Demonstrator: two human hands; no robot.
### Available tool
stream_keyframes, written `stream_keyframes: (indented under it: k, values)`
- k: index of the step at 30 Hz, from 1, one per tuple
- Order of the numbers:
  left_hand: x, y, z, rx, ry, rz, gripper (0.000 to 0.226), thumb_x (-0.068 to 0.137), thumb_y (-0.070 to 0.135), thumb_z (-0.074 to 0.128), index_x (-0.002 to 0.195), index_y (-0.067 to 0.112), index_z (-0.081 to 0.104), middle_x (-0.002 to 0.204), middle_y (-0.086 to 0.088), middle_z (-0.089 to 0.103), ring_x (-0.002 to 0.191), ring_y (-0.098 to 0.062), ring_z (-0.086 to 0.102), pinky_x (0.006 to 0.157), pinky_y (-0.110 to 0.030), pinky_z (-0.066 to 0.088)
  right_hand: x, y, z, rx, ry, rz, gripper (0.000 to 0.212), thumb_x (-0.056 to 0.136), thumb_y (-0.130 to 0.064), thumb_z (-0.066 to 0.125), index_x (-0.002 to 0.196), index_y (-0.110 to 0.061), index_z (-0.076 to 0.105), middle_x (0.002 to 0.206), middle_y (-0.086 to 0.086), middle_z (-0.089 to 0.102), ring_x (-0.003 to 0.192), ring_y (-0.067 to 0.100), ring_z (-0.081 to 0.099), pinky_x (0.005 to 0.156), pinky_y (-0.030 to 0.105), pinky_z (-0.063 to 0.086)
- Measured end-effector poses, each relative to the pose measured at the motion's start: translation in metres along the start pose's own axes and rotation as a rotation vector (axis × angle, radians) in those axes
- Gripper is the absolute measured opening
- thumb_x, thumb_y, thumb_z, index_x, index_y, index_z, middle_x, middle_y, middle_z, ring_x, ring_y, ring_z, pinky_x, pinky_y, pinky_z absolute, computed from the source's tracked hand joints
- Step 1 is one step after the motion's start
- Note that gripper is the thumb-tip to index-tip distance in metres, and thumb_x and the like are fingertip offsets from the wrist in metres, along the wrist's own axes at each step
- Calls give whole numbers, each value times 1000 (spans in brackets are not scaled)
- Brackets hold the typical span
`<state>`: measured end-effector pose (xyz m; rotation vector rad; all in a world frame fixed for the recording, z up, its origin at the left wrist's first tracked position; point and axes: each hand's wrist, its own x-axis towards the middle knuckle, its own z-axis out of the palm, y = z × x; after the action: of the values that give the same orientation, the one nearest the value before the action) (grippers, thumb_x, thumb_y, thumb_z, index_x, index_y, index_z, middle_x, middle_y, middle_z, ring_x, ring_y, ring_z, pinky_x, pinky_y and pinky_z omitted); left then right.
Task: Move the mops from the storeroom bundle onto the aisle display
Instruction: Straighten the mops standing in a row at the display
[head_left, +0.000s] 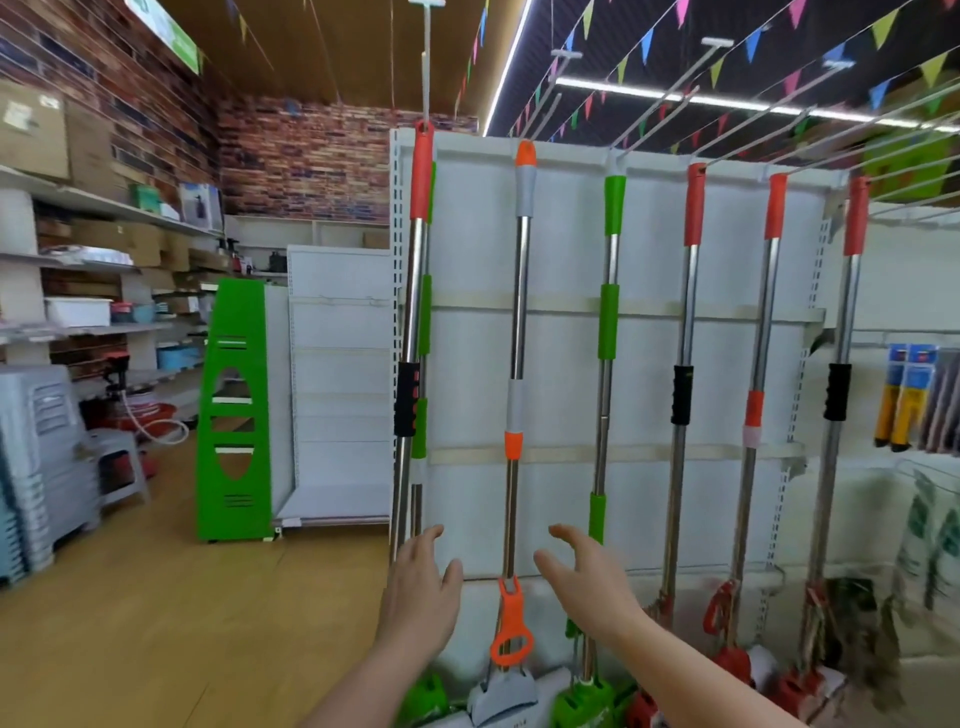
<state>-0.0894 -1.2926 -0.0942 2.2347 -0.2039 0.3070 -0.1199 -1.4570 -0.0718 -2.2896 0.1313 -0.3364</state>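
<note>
Several mops hang by their handle tops from white hooks on the white display panel (467, 374). An orange-and-grey mop (519, 332) hangs in the middle, straight ahead of me. Left of it hangs a red-topped mop (413, 291) with a green one close behind it. A green-grip mop (608, 322) and three red-topped mops (685, 322) hang to the right. My left hand (423, 587) and my right hand (582, 577) are raised on either side of the orange-and-grey mop's shaft, fingers spread, touching nothing.
A green shelf end (236, 410) and white shelving (337, 384) stand to the left. Stacked grey plastic stools (36, 467) and stocked wall shelves (98, 260) line the far left. Packaged goods (906, 395) hang at right. The wooden floor (182, 623) opens to the left.
</note>
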Motion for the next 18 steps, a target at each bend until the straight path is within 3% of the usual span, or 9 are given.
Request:
stream_keyframes:
  k: [3,7,18]
  values:
    - [12,-14,-6,19,26,-52,49,96,26,40,143,18,28,149,-5,31,133,-22,36,106,-30,32,11,-8,15,-31,-47,-19,49,94,-32,47,139,-18,38,143,0,44,130,17,43,106,32,35]
    - [28,-32,-8,18,50,-120,51,96,28,40,144,18,26,150,-6,30,135,-23,34,108,-34,30,29,-20,42,-57,-115,-56,47,94,-33,46,139,-21,38,140,1,47,111,18,57,94,29,42]
    - [118,-90,-18,25,-81,-123,52,96,29,41,144,17,25,148,-8,34,133,-24,38,106,-34,32,108,-69,113,-53,-115,-53,47,95,-30,44,140,-20,36,142,3,45,118,20,53,97,27,40]
